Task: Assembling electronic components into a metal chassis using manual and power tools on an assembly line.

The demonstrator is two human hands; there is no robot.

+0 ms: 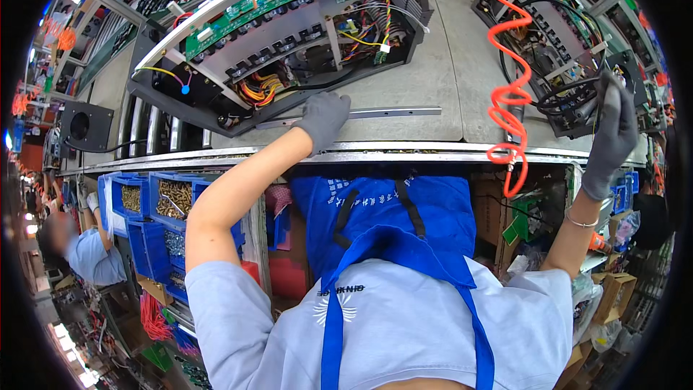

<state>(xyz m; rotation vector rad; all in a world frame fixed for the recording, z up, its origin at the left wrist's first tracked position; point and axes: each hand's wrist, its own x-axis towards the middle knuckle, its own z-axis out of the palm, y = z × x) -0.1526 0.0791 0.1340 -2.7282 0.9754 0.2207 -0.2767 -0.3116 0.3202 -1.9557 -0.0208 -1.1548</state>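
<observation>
Grey knit gloves on both hands. Left hand (323, 120) lies palm down on the bench (433, 94), fingers together and flat, gripping nothing; fingertips touch the near end of a metal rail (375, 113) that runs toward 3 o'clock. Likely a brace while the body leans.

Open chassis (281, 36) sits at 11 o'clock of that hand, tilted so its green boards and wire bundles face the worker, probably for access.

Right hand (613, 133) is up at 3 o'clock, fingers extended beside black cable (570, 94) from a 2nd chassis (556, 36); whether it pinches the cable, I cannot tell.

Orange coiled hose (509, 79) hangs over the bench edge between the 2 units, within reach of either. Blue bins (162, 198) of small hardware sit below at 8 o'clock.
</observation>
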